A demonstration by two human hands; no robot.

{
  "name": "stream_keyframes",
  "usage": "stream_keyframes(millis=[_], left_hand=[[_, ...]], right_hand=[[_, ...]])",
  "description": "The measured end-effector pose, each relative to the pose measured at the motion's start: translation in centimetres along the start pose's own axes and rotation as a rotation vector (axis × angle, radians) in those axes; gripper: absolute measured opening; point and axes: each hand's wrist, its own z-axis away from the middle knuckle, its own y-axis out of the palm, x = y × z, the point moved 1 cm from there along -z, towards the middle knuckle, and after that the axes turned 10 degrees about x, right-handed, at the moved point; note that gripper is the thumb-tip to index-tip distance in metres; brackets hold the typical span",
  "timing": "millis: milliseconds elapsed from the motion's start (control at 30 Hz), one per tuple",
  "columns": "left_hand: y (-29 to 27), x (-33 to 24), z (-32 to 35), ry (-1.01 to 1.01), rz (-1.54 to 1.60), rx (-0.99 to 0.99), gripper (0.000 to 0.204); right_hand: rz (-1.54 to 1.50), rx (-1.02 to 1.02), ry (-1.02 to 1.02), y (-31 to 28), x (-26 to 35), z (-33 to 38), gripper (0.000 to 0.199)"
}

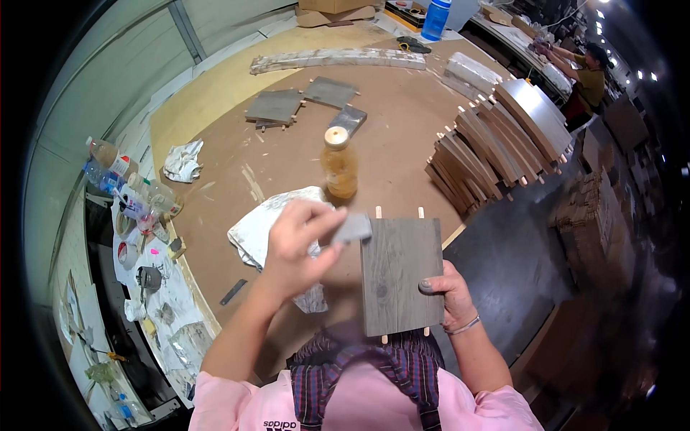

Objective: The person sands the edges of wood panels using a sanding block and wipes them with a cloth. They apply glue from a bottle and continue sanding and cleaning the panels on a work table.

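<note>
Head view: right grip (pixel 454 293) clamps the right edge of the grey wood-grain rectangular panel (pixel 402 273), long axis fore-aft. Left grip (pixel 296 241) pinches a small grey rectangular block (pixel 352 228) at panel's far left corner; panel lies to its right.

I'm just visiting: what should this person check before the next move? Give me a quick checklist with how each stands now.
1. Board held: ok, the right hand grips its right edge, thumb on the face.
2. Grey block in hand: ok, between the left hand's thumb and fingers.
3. Block pressing on the board: cannot tell; it is at the upper left edge, but pressure doesn't show.
4. Pegs in place: ok, two stick out at the top and two at the bottom.
5. Jar upright: ok, standing on the table.
6. Jar's lid tight: cannot tell.
</note>
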Motion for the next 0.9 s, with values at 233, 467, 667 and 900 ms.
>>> stream_keyframes(millis=[233, 467, 667, 900], left_hand=[[-0.1, -0.3, -1.2, 0.052, 0.005, -0.002, 0.045], [0.9, -3.6, 5.4, 0.106, 0.096, 0.216, 0.045], [0.4, -3.7, 5.3, 0.073, 0.070, 0.146, 0.042], [0.8, -3.9, 6.1, 0.082, 0.172, 0.269, 0.040]], right_hand=[[0.055, -0.042, -0.055, -0.1, 0.4, -0.1, 0.044], [0.025, -0.122, -0.200, -1.9, 1.7, -0.5, 0.039], [0.039, -0.094, -0.219, -1.9, 1.7, -0.8, 0.039], [-0.032, -0.139, -0.270, -4.0, 1.0, -0.7, 0.039]])
